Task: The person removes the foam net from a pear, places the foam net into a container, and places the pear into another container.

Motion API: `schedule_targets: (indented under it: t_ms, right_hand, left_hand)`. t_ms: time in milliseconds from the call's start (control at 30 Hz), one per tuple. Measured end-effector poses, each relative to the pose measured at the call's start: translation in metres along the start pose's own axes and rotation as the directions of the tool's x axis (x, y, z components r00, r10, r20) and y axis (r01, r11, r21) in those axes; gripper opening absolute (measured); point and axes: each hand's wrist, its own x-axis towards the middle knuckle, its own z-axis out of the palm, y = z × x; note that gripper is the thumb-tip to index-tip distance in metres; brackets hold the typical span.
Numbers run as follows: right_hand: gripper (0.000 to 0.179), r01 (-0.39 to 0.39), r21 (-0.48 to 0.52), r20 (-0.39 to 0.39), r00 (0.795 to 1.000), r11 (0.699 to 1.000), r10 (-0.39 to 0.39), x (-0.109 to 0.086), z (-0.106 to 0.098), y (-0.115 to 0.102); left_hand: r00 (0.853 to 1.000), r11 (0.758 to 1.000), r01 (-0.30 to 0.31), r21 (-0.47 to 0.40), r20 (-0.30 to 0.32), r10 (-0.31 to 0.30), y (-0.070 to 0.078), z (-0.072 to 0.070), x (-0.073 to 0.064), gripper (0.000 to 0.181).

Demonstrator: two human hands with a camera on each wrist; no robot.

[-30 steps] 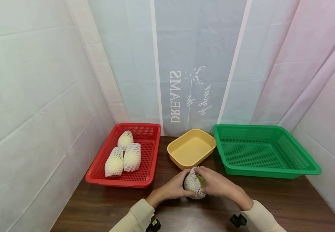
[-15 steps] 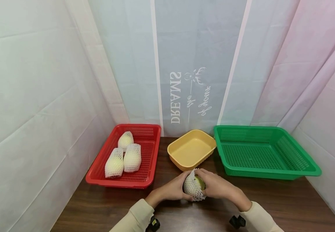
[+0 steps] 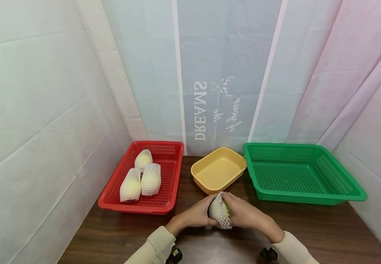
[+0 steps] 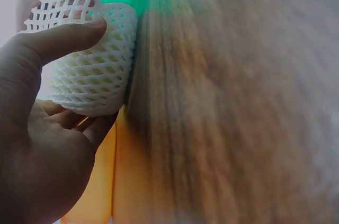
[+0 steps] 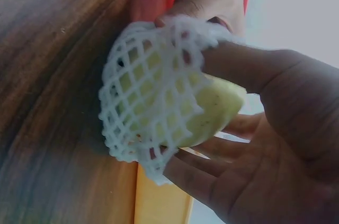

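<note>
In the lower middle of the head view, I hold one fruit [image 5: 214, 110] between my two hands, just above or on the desk [image 3: 223, 247]; I cannot tell which. My left hand [image 3: 197, 214] is curved around the left side of it, and in the left wrist view the thumb lies across the white foam net [image 3: 217, 212] while other fingers are bent below its end. My right hand [image 3: 244, 213] is curved around the right side, with the thumb at the upper edge of the net and the fingers at the lower edge. The net covers a large part of the fruit, but in the right wrist view a pale green-yellow end is bare, toward my right palm.

At left of the frame is a red basket [image 3: 134, 209], and three wrapped fruits [image 3: 150, 180] lie near each other in its left and middle part. Directly above my hands is a yellow tray [image 3: 219, 173], turned a little. At right stands a green basket [image 3: 309, 198], its left rim just beside the tray. Behind them, a grey-blue curtain [image 3: 197, 47] hangs, with white letters set sideways.
</note>
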Motion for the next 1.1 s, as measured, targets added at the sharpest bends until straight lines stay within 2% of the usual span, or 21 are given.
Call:
schedule_targets:
  t_ms: [200, 467, 833, 1100]
  right_hand:
    - [0.083, -0.005, -0.028, -0.049, 0.999, 1.000, 0.004, 0.001, 0.002, 0.000]
    - [0.082, -0.049, -0.008, -0.042, 0.998, 0.999, 0.049, 0.004, 0.002, 0.002]
    - [0.080, -0.044, 0.004, -0.058, 0.997, 0.999, 0.044, 0.003, -0.006, 0.002]
    - [0.077, -0.024, 0.005, -0.069, 0.997, 1.000, 0.025, 0.003, -0.011, 0.003]
  left_hand:
    - [1.000, 1.000, 0.009, -0.002, -0.007, -0.009, 0.001, 0.000, 0.000, 0.100]
    - [1.000, 1.000, 0.001, -0.007, -0.010, -0.001, -0.001, -0.001, 0.000, 0.099]
    - [1.000, 1.000, 0.004, -0.015, -0.010, -0.004, -0.002, -0.003, 0.000, 0.094]
    - [1.000, 1.000, 0.025, -0.010, -0.019, -0.025, -0.003, -0.004, -0.001, 0.082]
